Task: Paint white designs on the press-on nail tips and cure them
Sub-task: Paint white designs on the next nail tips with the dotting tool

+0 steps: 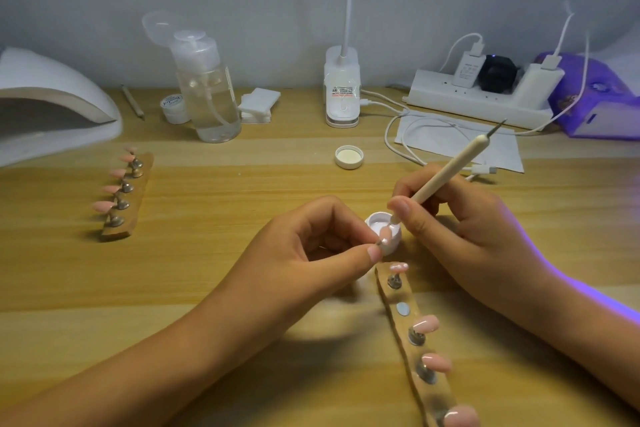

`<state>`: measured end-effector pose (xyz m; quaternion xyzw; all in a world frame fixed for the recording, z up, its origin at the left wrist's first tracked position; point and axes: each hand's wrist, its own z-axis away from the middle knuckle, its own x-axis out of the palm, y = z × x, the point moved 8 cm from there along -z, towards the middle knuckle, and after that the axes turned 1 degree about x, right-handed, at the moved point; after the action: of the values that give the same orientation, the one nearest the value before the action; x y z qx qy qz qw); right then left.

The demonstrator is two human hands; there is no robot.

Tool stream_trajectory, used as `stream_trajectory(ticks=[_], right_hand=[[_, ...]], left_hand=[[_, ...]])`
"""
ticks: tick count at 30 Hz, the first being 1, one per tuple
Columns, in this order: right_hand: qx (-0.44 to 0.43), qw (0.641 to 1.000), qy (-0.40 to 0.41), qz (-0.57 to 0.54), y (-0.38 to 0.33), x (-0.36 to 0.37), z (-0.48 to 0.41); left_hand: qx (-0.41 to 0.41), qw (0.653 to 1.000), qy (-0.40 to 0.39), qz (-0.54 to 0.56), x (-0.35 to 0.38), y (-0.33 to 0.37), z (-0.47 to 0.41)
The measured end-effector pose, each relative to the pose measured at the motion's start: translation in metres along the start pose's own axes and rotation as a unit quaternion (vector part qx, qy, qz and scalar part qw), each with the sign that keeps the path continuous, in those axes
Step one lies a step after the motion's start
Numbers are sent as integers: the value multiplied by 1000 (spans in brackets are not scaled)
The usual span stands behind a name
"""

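Observation:
My right hand (460, 218) holds a cream dotting pen (450, 170), its lower tip dipped in the small open jar of white gel (382, 229). My left hand (311, 239) pinches a nail tip on its metal stand (486, 241) just in front of that jar. A wooden holder strip (408, 329) runs toward me at lower right, carrying several pink nail tips (427, 322) and one bare magnet spot (402, 309). A second strip (130, 198) with several pink tips lies at the left.
The jar's white lid (349, 157) lies mid-table. At the back stand a white curing lamp (52, 104), a clear pump bottle (207, 90), another small jar (174, 108), cotton pads (258, 104), a desk lamp base (342, 90), a power strip (485, 94) with cables and a purple device (595, 100).

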<state>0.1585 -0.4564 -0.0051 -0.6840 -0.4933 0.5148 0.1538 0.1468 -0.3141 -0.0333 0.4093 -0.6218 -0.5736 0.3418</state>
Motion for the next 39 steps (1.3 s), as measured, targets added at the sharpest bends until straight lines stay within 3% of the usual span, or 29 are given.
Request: stream_trajectory(ticks=[5, 8, 11, 17, 39], right_hand=[[29, 989, 74, -123, 1, -14, 0], [68, 955, 133, -257, 8, -25, 3], [98, 921, 106, -361, 10, -18, 5], [101, 898, 40, -427, -4, -2, 7], [111, 902, 9, -416, -1, 5, 6]], left_hand=[[-3, 1000, 2, 3, 0, -1, 0], [-6, 1000, 3, 5, 0, -1, 0], [-4, 1000, 2, 6, 1, 0, -1], [1, 1000, 0, 12, 2, 1, -1], [4, 1000, 2, 8, 2, 2, -1]])
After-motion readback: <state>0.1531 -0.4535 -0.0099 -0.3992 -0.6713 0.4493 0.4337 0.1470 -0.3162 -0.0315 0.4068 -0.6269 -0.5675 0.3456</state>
